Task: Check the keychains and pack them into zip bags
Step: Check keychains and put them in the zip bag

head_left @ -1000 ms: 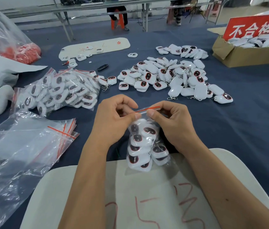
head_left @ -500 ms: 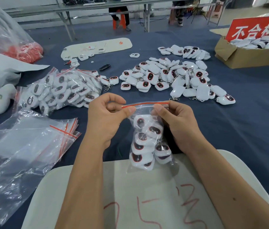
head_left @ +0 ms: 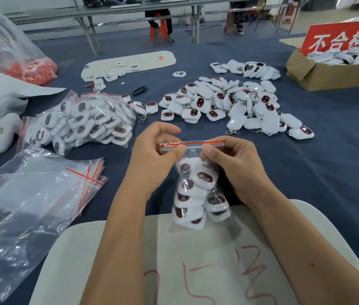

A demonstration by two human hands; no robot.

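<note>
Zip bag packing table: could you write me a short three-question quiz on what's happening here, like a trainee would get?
1. True or false: both hands pinch the red zip strip of the zip bag.
2. Where do the loose keychains lie?
A. In the cardboard box
B. On the blue table cover beyond the hands
C. On the white board with red writing
3. Fill in: the stack of empty zip bags lies to the person's ____.

Key
1. True: the left hand and the right hand each grip the strip at the top.
2. B.
3. Left.
</note>
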